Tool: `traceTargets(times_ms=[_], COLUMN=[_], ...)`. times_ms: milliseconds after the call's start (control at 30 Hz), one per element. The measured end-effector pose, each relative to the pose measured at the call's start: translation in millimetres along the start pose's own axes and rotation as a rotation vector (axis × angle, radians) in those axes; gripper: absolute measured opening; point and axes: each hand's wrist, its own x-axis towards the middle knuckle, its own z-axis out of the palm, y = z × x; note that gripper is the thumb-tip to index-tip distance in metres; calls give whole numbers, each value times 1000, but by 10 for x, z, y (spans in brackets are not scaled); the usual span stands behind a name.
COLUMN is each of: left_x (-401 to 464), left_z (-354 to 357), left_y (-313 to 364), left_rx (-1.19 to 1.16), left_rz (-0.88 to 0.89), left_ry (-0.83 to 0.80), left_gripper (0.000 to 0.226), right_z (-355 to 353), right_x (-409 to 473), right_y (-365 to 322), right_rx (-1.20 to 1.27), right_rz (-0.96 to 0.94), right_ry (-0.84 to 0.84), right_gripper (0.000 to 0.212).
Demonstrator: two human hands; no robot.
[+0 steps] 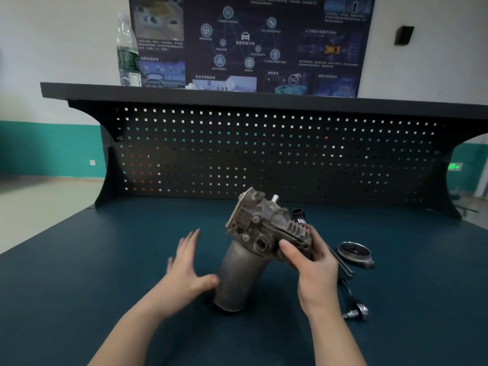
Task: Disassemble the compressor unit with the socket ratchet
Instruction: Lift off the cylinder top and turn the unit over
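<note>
The compressor unit is a grimy grey metal block with cooling fins on a tilted steel cylinder whose lower end rests on the bench. My right hand grips the finned right side of the block. Fingers spread, my left hand is flat beside the cylinder, its thumb touching the cylinder's lower left wall. The socket ratchet lies on the bench to the right of my right wrist, chrome head toward me, nobody holding it.
A round metal end cover and long thin bolts lie right of the compressor on the dark teal bench top. A black pegboard closes the back. A water bottle stands on the shelf above.
</note>
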Motion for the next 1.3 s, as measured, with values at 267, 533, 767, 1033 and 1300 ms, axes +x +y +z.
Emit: traceTargets(times_ms=[267,533,767,1033,1300], left_x=[163,-70,-85,-32,-36], left_z=[181,346,382,469,587], left_y=[581,678,616,526,517], left_rx=[-674,-600,316,359,511], left_rz=[261,328,492,485,543], left_ry=[-57,175,200,251,345], left_gripper=[115,100,103,106,107], right_z=[-107,-215,-52,24,35], right_x=[68,183,125,56,-3], right_y=[-67,16,107,32,-142], right_rx=[-39,-19,-271,-216,-175], right_rz=[47,157,429,390,309], right_ry=[-234,-233,-195,-149,-222], right_gripper=[61,99,89,75,57])
